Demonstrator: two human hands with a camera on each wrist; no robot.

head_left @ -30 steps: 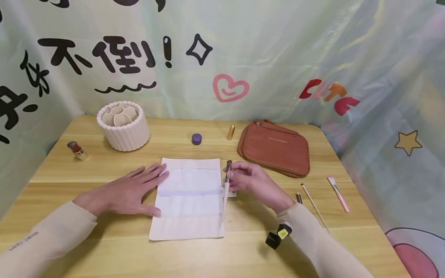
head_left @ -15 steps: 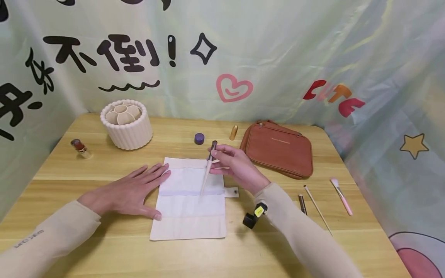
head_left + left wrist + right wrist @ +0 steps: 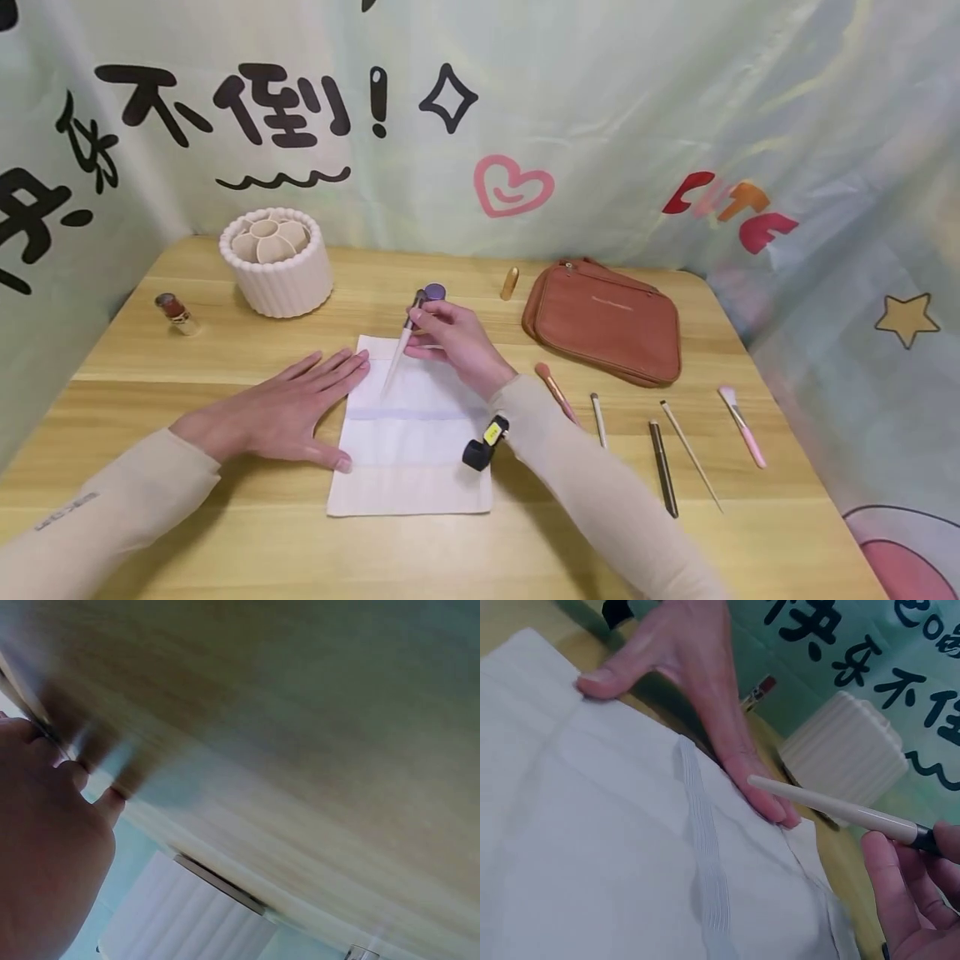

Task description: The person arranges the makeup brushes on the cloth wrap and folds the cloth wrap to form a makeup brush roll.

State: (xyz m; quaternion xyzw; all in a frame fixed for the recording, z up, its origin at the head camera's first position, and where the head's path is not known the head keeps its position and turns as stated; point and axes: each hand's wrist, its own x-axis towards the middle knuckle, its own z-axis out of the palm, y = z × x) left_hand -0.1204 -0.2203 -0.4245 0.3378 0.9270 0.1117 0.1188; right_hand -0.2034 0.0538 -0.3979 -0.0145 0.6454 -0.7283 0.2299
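A white cloth brush roll point(image 3: 420, 479) lies flat on the table, with a pale elastic band point(image 3: 705, 847) across its middle. My left hand point(image 3: 277, 408) rests spread along the roll's left edge, its fingertips and thumb on the cloth. Over the upper part of the roll, my right hand point(image 3: 459, 343) pinches a makeup brush point(image 3: 399, 354) near its dark end. The slim white handle points down toward the band and, in the right wrist view, crosses in front of the left fingertips. The brush's dark head is mostly hidden by fingers in that view.
Right of the roll lie a pink-handled brush point(image 3: 742, 429), a thin pale brush point(image 3: 692, 446), a dark pen-like stick point(image 3: 663, 471) and two more brushes. Behind stand a brown zip case point(image 3: 607, 325), gold tube point(image 3: 510, 283), purple lid point(image 3: 434, 292), white ribbed holder point(image 3: 281, 279) and lipstick point(image 3: 177, 314).
My right hand has carried the makeup brush leftward from the roll's right edge to over its upper part. The left hand stays on the left edge. Two brushes have come out from behind the right arm.
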